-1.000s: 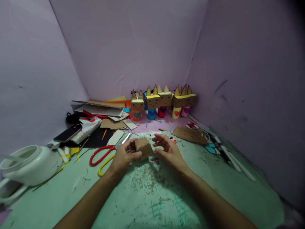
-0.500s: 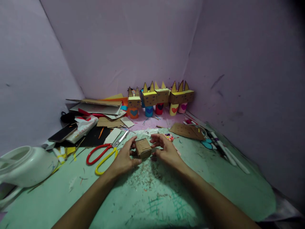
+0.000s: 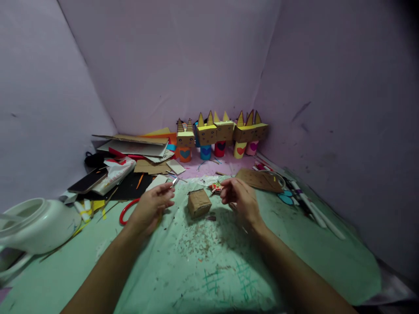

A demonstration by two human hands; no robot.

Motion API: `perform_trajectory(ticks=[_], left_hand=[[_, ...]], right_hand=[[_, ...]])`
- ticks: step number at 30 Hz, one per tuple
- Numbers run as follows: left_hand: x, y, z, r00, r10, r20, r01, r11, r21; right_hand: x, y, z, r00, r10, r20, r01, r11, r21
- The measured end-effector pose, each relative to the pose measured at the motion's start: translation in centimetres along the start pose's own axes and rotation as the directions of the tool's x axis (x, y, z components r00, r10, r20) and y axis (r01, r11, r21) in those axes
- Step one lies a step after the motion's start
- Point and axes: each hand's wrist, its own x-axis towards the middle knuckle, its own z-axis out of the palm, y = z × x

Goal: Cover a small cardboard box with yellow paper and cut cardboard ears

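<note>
A small brown cardboard box [image 3: 199, 203] rests on the green table cover, apart from both hands. My left hand [image 3: 152, 207] hovers over the scissors, fingers loosely extended and nothing visible in them. Of the scissors, part of the red handle [image 3: 123, 213] and a blade tip [image 3: 175, 181] show; my hand hides the rest. To the right of the box, my right hand [image 3: 242, 201] has its fingers loosely bent and apart, with no object seen in it. Just beyond those fingertips lies a colourful patterned piece [image 3: 216, 187], partly covered.
Several box-headed cardboard figures [image 3: 206, 135] stand along the back wall. Cardboard and paper sheets [image 3: 140, 148] pile up at back left, near a white pot-like container [image 3: 49, 226]. Pens [image 3: 312, 209] and a brown cardboard piece [image 3: 260, 179] lie right. Brown scraps [image 3: 199, 244] litter the front.
Both hands have drawn away from the cardboard box, left hand to the left over the scissors, right hand to the right. The box now sits by itself.
</note>
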Motion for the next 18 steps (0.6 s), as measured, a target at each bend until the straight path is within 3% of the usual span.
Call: perform_trajectory(ticks=[3, 6, 8, 11, 14, 18], left_hand=[[0.3, 0.8, -0.9, 0.993, -0.036, -0.11, 0.018, 0.987, -0.161], [0.3, 0.8, -1.2, 0.993, -0.042, -0.11, 0.022, 0.985, -0.173], [0.2, 0.5, -0.9, 0.995, -0.026, -0.092, 0.011, 0.988, -0.156], [-0.1, 0.2, -0.3, 0.998, -0.023, -0.055, 0.017, 0.993, -0.113], [-0.4, 0.2, 0.2, 0.999, -0.011, -0.05, 0.008, 0.998, -0.058], [-0.9, 0.2, 0.4, 0.993, 0.121, -0.014, -0.118, 0.985, 0.128]], right_hand=[[0.6, -0.7, -0.9, 0.982, -0.095, -0.166, 0.096, 0.995, -0.003], [1.6, -1.2, -2.5, 0.935, -0.155, -0.32, 0.149, 0.988, -0.042], [2.2, -1.3, -3.6, 0.918, -0.125, -0.377, 0.099, 0.991, -0.087], [2.7, -1.0, -4.6, 0.935, -0.061, -0.35, -0.018, 0.976, -0.219], [2.4, -0.9, -4.8, 0.951, -0.06, -0.302, -0.054, 0.932, -0.357], [1.7, -1.2, -4.8, 0.951, -0.077, -0.298, -0.08, 0.874, -0.48]])
